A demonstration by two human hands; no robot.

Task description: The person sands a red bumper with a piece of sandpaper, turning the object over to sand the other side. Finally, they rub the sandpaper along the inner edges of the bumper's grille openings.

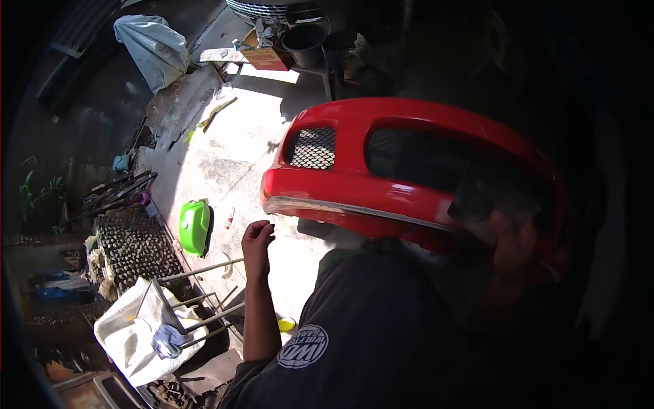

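A red car bumper with mesh-covered openings lies across the view in front of my body. A pale, scuffed strip runs along its near edge. My left hand is raised just off the bumper's left end, its fingers pinched together; whatever they may hold is too small to make out. In deep shadow, my right hand grips a dark flat sheet over the bumper's right part. Shadow hides the sheet's material and most of those fingers.
A bright green moulded part sits on the sunlit floor to the left. Nearer are a metal frame and a white sack. Dark buckets and a cardboard box stand at the back.
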